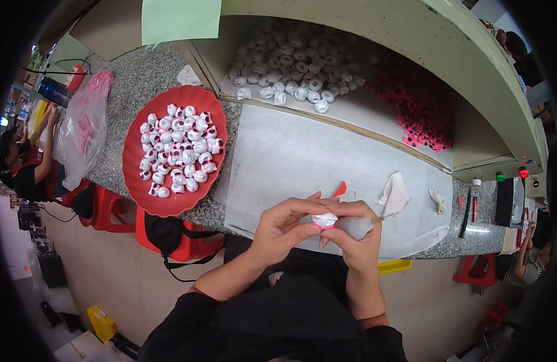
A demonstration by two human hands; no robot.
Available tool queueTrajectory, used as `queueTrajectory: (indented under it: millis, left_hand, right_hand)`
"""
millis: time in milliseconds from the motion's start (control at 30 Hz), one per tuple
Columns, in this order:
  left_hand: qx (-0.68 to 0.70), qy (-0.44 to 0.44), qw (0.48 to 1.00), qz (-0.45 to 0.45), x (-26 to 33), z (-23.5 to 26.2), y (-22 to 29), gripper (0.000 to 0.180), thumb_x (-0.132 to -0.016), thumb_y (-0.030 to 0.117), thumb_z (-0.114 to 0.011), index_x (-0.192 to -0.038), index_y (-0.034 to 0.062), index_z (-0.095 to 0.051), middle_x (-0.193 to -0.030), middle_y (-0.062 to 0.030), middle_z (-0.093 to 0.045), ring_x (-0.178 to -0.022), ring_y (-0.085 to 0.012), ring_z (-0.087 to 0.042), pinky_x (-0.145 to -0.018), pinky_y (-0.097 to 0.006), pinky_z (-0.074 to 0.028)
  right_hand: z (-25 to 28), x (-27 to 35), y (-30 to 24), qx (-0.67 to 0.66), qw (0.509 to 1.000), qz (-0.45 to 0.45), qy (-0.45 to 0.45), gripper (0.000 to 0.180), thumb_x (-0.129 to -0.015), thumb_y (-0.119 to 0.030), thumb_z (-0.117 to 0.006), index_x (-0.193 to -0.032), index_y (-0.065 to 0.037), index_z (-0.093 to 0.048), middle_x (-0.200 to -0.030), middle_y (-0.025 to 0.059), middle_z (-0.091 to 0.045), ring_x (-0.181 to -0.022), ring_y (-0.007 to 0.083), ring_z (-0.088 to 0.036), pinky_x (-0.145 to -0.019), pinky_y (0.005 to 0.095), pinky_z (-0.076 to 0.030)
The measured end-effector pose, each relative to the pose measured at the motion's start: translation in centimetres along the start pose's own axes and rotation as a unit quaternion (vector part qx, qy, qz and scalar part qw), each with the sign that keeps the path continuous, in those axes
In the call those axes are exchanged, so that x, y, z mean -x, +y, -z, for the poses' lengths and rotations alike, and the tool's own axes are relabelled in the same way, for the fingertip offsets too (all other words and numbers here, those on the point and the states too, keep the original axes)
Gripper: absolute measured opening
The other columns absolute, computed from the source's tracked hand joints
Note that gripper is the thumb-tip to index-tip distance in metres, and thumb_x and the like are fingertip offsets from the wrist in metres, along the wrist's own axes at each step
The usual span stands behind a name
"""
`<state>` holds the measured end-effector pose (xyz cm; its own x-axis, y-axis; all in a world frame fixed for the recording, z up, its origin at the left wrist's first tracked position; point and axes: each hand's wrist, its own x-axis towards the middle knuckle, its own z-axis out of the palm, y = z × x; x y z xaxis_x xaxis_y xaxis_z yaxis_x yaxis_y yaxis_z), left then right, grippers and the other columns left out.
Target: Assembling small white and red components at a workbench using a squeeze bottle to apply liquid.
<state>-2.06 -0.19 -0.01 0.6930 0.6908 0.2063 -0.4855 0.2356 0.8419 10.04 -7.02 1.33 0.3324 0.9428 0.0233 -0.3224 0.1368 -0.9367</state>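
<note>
In front of my body, my left hand (281, 234) and my right hand (358, 241) meet over the white paper sheet. Between their fingertips they pinch a small white rounded toy piece (325, 219) with a pink lower edge. A translucent squeeze bottle (355, 227) also rests in my right hand, its narrow tip pointing right. On the left stands a red scalloped tray (133, 172) heaped with similar white-and-pink pieces (181, 145). Just beyond my fingers lies a small red pointed object (340, 189), partly hidden by them.
A shelf bay at the back holds a pile of white hollow pieces (299, 66) and a heap of pink parts (417, 111). Crumpled tissue (395, 193) lies right of my hands. A plastic bag (88, 123) sits far left. Other people work at both sides.
</note>
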Motion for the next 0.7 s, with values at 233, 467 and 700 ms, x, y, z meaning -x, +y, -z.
queueTrajectory:
  millis: [233, 467, 700]
  left_hand:
    - [-0.097, 0.023, 0.994, -0.036, -0.1, -0.4, -0.1, 0.015, -0.075, 0.005, -0.055, -0.09, 0.0037, -0.051, -0.092, -0.0142, -0.057, -0.095, -0.0277, -0.052, -0.097, -0.046, -0.016]
    - [-0.104, 0.034, 0.992, -0.067, 0.0, -0.3, -0.3, 0.014, -0.076, 0.01, -0.056, -0.089, 0.0051, -0.051, -0.09, -0.0109, -0.058, -0.093, -0.0266, -0.053, -0.098, -0.047, -0.012]
    - [-0.1, 0.037, 0.993, -0.047, 0.1, 0.0, 0.0, 0.014, -0.075, 0.009, -0.057, -0.087, 0.0057, -0.051, -0.089, -0.0112, -0.058, -0.092, -0.0262, -0.054, -0.098, -0.047, -0.012]
  right_hand:
    - [-0.2, 0.2, 0.4, -0.074, 0.997, 0.026, 0.003, 0.019, -0.066, 0.008, -0.06, -0.083, 0.003, -0.053, -0.074, 0.0127, -0.055, -0.062, 0.0154, -0.055, -0.052, 0.0238, -0.046]
    - [-0.7, 0.4, 0.5, -0.092, 0.995, 0.038, 0.016, 0.018, -0.066, 0.009, -0.059, -0.081, 0.003, -0.052, -0.07, 0.0122, -0.053, -0.06, 0.0165, -0.055, -0.052, 0.0249, -0.046]
    - [-1.0, 0.2, 0.7, -0.103, 0.994, 0.023, 0.022, 0.017, -0.066, 0.011, -0.058, -0.08, 0.003, -0.052, -0.07, 0.0126, -0.054, -0.059, 0.0169, -0.055, -0.052, 0.0253, -0.047]
